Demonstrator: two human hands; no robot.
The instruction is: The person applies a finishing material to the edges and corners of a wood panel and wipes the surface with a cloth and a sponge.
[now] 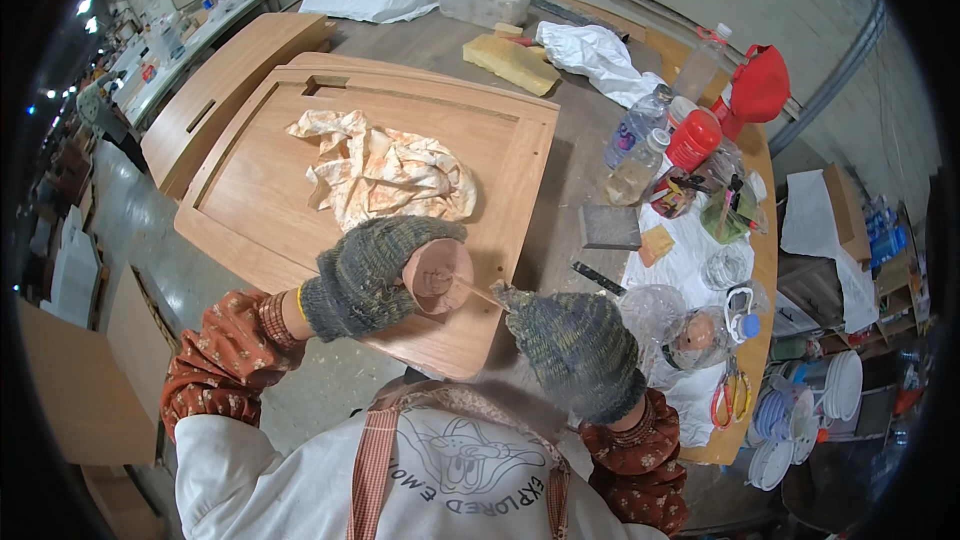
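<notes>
My left hand (367, 277), in a dark knitted glove, holds a small cup (442, 264) coated inside with pinkish-brown paste, its mouth tilted towards me. From the right, my right hand (577, 349), gloved alike, grips a thin stick (480, 291) whose far end dips into the cup. Both hands are above the near edge of a wooden panel (255, 172) with a routed groove and a rectangular slot. On that panel, just beyond the cup, lies a crumpled white cloth (397, 172) with orange-brown stains. The fingertips of my right hand are partly hidden.
Plastic bottles (636, 165) and a red container (694, 139) crowd the table's right side. Nearer are a grey block (609, 226), a clear jug (697, 337) and scissors (731, 394). A yellow sponge (510, 64) lies behind the panel. Another wooden panel (225, 97) stands left.
</notes>
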